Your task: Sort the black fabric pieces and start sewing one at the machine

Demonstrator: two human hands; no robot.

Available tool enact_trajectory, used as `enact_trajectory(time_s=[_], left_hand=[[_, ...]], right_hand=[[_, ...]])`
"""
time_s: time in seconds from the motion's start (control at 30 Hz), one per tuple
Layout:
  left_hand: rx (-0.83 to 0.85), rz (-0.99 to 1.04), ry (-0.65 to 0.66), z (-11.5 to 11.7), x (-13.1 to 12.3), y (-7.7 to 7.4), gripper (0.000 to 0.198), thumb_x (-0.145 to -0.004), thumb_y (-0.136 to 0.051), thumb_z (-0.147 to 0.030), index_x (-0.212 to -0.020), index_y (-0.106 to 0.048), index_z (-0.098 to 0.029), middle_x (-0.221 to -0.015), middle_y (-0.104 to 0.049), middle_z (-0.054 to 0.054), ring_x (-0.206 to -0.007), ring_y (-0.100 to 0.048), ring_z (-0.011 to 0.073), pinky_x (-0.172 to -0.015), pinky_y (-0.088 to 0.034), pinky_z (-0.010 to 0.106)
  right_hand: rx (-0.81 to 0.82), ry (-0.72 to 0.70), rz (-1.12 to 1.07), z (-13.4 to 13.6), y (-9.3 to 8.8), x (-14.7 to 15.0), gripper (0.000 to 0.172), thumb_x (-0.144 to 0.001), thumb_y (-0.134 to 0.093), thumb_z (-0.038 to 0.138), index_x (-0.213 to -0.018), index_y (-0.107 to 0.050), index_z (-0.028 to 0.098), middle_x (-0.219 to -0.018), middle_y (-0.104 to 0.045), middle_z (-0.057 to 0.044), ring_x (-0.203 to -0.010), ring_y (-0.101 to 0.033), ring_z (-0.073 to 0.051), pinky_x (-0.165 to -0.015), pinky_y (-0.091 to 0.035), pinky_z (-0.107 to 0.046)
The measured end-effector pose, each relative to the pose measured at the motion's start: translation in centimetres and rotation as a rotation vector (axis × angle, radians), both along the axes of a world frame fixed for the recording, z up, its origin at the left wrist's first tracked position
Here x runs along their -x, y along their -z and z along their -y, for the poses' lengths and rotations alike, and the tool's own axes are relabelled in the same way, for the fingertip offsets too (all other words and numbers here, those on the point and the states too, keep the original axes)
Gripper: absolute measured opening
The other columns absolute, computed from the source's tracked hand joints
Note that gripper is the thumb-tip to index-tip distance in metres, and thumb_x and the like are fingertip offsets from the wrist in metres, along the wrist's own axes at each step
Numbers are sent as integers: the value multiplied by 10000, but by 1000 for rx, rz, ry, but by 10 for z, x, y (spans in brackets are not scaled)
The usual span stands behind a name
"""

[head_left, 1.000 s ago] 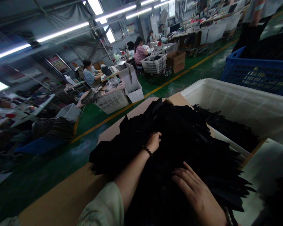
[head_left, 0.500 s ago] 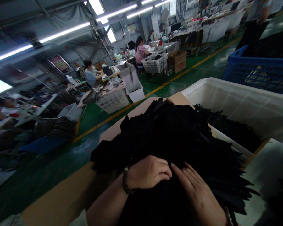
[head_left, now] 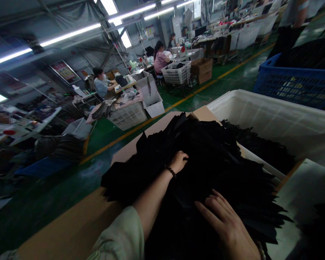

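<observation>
A large heap of black cloth pieces [head_left: 206,144] lies in front of me, their pointed edges fanning out to both sides. My left hand [head_left: 179,161], with a dark bead bracelet at the wrist, reaches to the middle of the heap. Its fingers are curled round the black cloth; the fingertips are partly hidden in the dark folds. Nearer to me, my right hand [head_left: 229,220] rests palm down on the cloth with its fingers stretched out. Single layers are hard to make out in the black.
Brown cardboard [head_left: 70,224] borders the heap at the left. On the right stand a white bin [head_left: 281,112] holding dark pieces and a blue crate [head_left: 295,85] full of dark material. Workers sit at sewing tables beyond the yellow floor line [head_left: 124,135]; a person [head_left: 289,32] stands at far right.
My left hand has moved away from beside the right hand, forward to the middle of the heap. The right hand stays about where it was, its fingers a little more spread.
</observation>
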State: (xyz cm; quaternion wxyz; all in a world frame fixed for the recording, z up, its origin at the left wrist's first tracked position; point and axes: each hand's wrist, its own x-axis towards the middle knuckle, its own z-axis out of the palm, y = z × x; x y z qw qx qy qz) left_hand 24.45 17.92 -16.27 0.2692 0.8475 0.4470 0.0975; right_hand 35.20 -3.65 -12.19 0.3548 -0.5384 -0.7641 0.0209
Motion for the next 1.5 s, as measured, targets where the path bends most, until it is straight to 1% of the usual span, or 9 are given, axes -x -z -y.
enact_trajectory(time_s=[0.13, 0.27, 0.4, 0.53, 0.87, 1.0, 1.13, 1.4, 1.5], left_hand=[[-64, 31, -3, 8, 7, -20, 83, -666, -666, -59, -668, -644, -139, -856, -616, 40, -814, -598, 163, -789, -482, 294], [-161, 110, 19, 32, 21, -60, 75, -713, -640, -94, -670, -614, -149, -879, -610, 36, -826, -582, 154, -779, -472, 279], [-299, 231, 193, 65, 35, -100, 64, -772, -581, -123, -730, -611, -161, -916, -609, 47, -859, -569, 159, -785, -467, 286], [-171, 219, 368, 87, 41, -117, 90, -792, -573, -161, -711, -612, -158, -873, -629, 40, -820, -576, 142, -767, -462, 245], [218, 281, 485, 98, 41, -109, 120, -776, -597, -163, -674, -638, -115, -701, -640, 24, -655, -590, 99, -651, -458, 164], [132, 209, 219, 80, 44, -100, 133, -797, -563, -159, -902, -641, -134, -902, -638, 53, -834, -596, 137, -769, -462, 222], [191, -14, 378, 68, 50, -92, 416, -706, -659, -152, -1110, -568, -190, -1174, -546, 61, -1050, -526, 187, -931, -398, 289], [26, -197, 326, 68, 44, -69, 234, -724, -556, -66, -920, -654, -147, -912, -658, 68, -844, -612, 201, -791, -478, 307], [-27, -62, 216, 62, 41, -68, 192, -719, -553, -28, -808, -666, -155, -804, -667, 44, -767, -619, 175, -728, -483, 272]], right_hand=[[25, -11, 45, -1, -4, -4, 397, -800, -334, 75, -1105, -561, 188, -905, -520, -94, -911, -532, -198, -843, -457, -447], [-5, 12, 55, -2, -7, -7, 333, -832, -364, 126, -1075, -574, 213, -1011, -499, -107, -1006, -489, -219, -834, -463, -441], [-52, 14, 74, -3, -8, -8, 320, -846, -364, 149, -1091, -557, 223, -1244, -382, -141, -1195, -339, -268, -848, -448, -461], [-30, -32, 122, -3, -7, -9, 335, -843, -364, 122, -1127, -530, 189, -1318, -315, -175, -1242, -287, -278, -890, -401, -507], [-35, -16, -130, -4, -6, 4, 331, -921, -285, 236, -1052, -587, 215, -972, -603, -50, -991, -521, -162, -1019, -238, -439], [-24, -63, -138, -5, -10, 1, 315, -913, -305, 192, -1056, -586, 187, -930, -613, -44, -948, -531, -153, -1019, -235, -406], [-17, -97, -94, -5, -15, -5, 302, -905, -327, 177, -1071, -579, 179, -947, -610, -40, -943, -529, -153, -1017, -239, -387], [-18, -101, -80, -5, -12, -3, 318, -903, -305, 167, -1077, -571, 169, -978, -612, -57, -943, -531, -166, -996, -287, -420], [-11, -90, -78, -5, -14, -4, 315, -898, -307, 161, -1069, -571, 173, -960, -613, -59, -930, -539, -169, -979, -318, -447]])
